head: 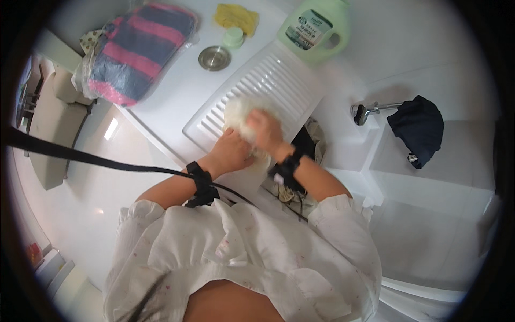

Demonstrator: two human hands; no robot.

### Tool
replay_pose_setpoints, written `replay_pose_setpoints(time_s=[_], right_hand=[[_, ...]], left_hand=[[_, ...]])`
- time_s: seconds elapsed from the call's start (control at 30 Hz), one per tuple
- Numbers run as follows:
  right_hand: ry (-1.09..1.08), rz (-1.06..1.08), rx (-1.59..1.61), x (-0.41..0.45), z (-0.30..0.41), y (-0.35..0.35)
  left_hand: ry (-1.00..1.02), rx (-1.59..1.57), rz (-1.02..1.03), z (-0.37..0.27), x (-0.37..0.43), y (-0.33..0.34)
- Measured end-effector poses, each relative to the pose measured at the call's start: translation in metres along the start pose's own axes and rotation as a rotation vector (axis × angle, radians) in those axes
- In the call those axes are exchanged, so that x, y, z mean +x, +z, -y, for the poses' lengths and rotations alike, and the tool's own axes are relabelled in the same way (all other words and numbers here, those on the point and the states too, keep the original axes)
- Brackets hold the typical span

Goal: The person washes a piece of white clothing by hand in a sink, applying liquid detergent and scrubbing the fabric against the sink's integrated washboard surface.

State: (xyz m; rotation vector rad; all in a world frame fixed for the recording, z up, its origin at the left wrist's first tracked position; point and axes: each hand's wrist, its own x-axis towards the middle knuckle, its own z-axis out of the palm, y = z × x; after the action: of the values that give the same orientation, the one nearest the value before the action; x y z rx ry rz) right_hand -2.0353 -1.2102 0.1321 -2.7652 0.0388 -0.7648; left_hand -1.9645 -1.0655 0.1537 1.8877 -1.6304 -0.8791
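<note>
A wet-looking white cloth [242,109] lies bunched on the lower part of a white ribbed washboard [297,82]. My left hand [231,152] grips the near side of this cloth, its wrist in a black strap. Curled into a fist on the cloth's right side is my right hand [265,131], blurred by motion and also strapped at the wrist. A tail of cloth hangs below both hands towards my body. The fingertips of the right hand are hidden in the folds.
Right of the washboard, dark and beige garments [310,139] lie in the sink. A dark cloth [418,129] hangs over the chrome faucet [368,109]. Behind stand a green detergent jug [314,30], its cap [233,38], a metal drain cover [214,58], a yellow cloth [237,18] and a striped bagged bundle [141,52].
</note>
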Motion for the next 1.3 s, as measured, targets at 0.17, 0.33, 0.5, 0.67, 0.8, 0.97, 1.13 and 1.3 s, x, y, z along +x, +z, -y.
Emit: replay_pose_setpoints(time_s=[0.17, 0.33, 0.5, 0.67, 0.8, 0.97, 1.13, 1.3], right_hand=[[0.42, 0.17, -0.068, 0.048, -0.079, -0.009], [0.448, 0.282, 0.139, 0.032, -0.01, -0.005], [0.303, 0.435, 0.083, 0.048, -0.027, -0.006], [0.657, 0.108, -0.121, 0.049, -0.135, -0.009], [0.859, 0.082, 0.442, 0.042, -0.095, -0.033], [0.04, 0.083, 0.204, 0.014, 0.032, -0.019], [0.078, 0.208, -0.121, 0.015, -0.006, 0.003], [0.51, 0.402, -0.106, 0.058, -0.069, -0.001]], left_hand=[[0.218, 0.355, -0.205, 0.0, -0.001, 0.004], [0.202, 0.302, -0.187, 0.009, 0.0, 0.002], [0.239, 0.286, -0.267, 0.01, -0.006, 0.004], [0.265, 0.347, -0.209, 0.02, -0.013, -0.012], [0.17, 0.296, -0.275, 0.019, -0.031, -0.016], [0.0, -0.029, -0.558, 0.033, -0.018, -0.003], [0.037, 0.202, -0.379, 0.023, -0.028, -0.007], [0.068, 0.348, -0.41, 0.032, -0.028, 0.004]])
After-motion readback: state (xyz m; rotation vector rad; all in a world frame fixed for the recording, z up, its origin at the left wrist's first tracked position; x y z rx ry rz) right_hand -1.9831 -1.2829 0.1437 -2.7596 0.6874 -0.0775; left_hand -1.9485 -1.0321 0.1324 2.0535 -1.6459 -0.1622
